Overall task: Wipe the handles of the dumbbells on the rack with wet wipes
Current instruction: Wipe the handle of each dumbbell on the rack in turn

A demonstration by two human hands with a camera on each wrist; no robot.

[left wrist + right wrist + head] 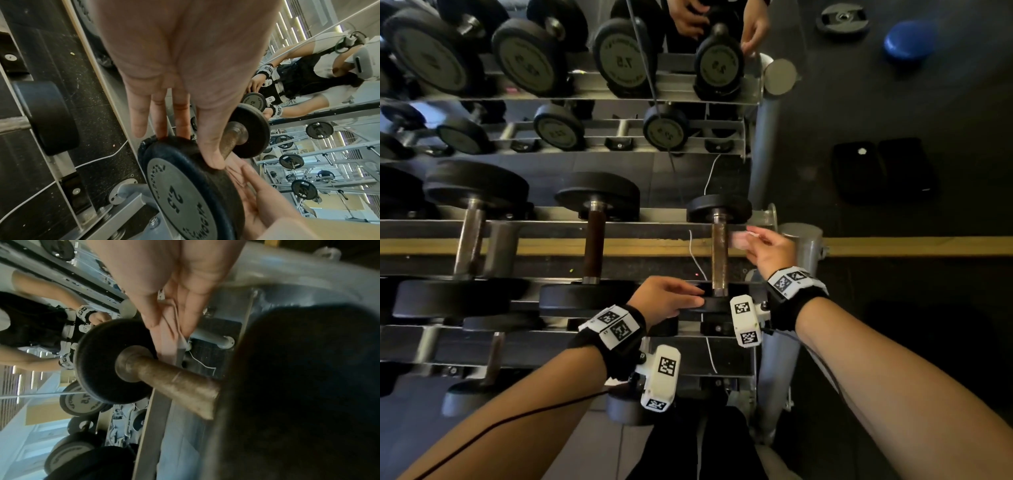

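A small dumbbell lies at the right end of the rack's top tier, with a rusty handle (719,253) between two black plates. My left hand (688,298) rests on its near plate (717,305). In the left wrist view the fingers (139,123) lie straight over the 2.5 plate (185,186), with the thumb on its rim. My right hand (753,240) pinches a folded pale wet wipe (738,240) just right of the handle. In the right wrist view the wipe (168,344) hangs from thumb and fingers, close above the handle (174,382); whether it touches is unclear.
Two bigger dumbbells (594,240) (470,236) lie to the left on the same tier. A mirror behind reflects the rack and a person. The grey rack post (801,246) stands right of my right hand. A white cable (697,260) runs under the handle.
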